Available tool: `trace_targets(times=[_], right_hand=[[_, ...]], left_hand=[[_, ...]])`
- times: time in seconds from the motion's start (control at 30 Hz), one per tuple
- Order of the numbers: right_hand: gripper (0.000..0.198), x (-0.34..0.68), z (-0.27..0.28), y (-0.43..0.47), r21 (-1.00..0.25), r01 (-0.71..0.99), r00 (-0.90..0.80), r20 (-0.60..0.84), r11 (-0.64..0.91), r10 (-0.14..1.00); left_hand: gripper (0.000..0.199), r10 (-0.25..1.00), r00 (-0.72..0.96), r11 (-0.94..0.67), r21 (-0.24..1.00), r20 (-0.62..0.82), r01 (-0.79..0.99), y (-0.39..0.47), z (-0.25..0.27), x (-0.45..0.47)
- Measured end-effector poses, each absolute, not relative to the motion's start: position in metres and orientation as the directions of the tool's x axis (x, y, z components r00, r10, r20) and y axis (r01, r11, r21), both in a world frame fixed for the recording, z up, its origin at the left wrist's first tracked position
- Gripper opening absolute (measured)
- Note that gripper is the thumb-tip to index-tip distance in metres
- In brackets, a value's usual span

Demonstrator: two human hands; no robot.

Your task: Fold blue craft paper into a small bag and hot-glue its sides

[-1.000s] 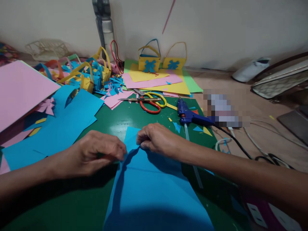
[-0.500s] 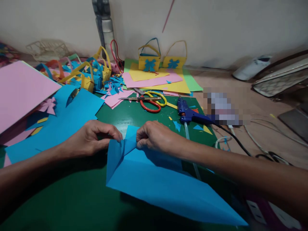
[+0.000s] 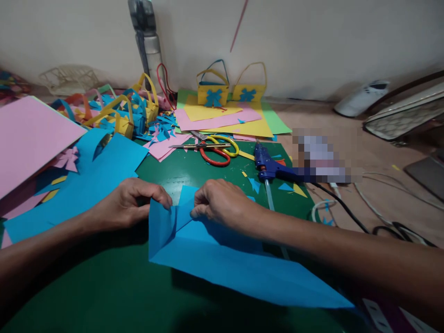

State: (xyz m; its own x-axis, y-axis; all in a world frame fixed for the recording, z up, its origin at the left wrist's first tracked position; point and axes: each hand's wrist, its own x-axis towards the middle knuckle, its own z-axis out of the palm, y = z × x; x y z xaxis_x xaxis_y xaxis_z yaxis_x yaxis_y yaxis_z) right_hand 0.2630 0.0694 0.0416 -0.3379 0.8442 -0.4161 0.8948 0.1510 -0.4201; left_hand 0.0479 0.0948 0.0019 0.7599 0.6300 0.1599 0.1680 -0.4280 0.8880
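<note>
A folded sheet of blue paper point(image 3: 225, 263) is held up over the green board point(image 3: 104, 286), its left end bent into an upright corner. My left hand point(image 3: 133, 203) pinches the top edge of that corner between thumb and fingers. Close beside it, my right hand point(image 3: 222, 201) grips the far side near a fold, with its fingertips pressed together on the paper. A flap sticks up between the two hands. The right part of the sheet spreads out below my right forearm, which hides some of its far side.
Beyond the hands lie scissors point(image 3: 218, 155), a cutter knife point(image 3: 189, 146) and a blue glue gun point(image 3: 267, 166) with its cord. Small paper bags point(image 3: 212, 95) stand by the wall. Pink card point(image 3: 34, 143), blue sheets point(image 3: 100, 185) and paper baskets point(image 3: 123, 122) fill the left.
The blue paper's near edge has risen slightly, and both hands sit a little further left in view. Their grip on the paper looks the same. The camera view has shifted slightly.
</note>
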Motion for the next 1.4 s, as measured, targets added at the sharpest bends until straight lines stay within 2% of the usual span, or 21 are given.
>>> trace_targets(times=[0.3,0.73,0.9,1.17,1.4], right_hand=[[0.016,0.261,0.039,0.065,-0.313,0.927,-0.322,-0.383,0.206,0.866],[0.021,0.254,0.043,0.060,-0.197,0.949,-0.306,-0.370,0.248,0.877],[0.022,0.256,0.043,0.062,-0.197,0.941,-0.331,-0.380,0.273,0.864],[0.028,0.255,0.039,0.063,-0.185,0.940,-0.337,-0.373,0.287,0.864],[0.037,0.251,0.042,0.064,-0.132,0.948,-0.319,-0.415,0.290,0.852]], left_hand=[[0.016,0.603,0.781,-0.470,0.864,0.164,0.181,0.099,-0.004,0.044],[0.014,0.568,0.792,-0.512,0.850,0.224,0.127,0.100,-0.010,0.047],[0.020,0.573,0.803,-0.509,0.839,0.163,0.192,0.102,-0.008,0.046],[0.016,0.594,0.803,-0.466,0.830,0.037,0.306,0.102,-0.004,0.048],[0.016,0.586,0.809,-0.439,0.858,0.049,0.266,0.101,-0.005,0.049]])
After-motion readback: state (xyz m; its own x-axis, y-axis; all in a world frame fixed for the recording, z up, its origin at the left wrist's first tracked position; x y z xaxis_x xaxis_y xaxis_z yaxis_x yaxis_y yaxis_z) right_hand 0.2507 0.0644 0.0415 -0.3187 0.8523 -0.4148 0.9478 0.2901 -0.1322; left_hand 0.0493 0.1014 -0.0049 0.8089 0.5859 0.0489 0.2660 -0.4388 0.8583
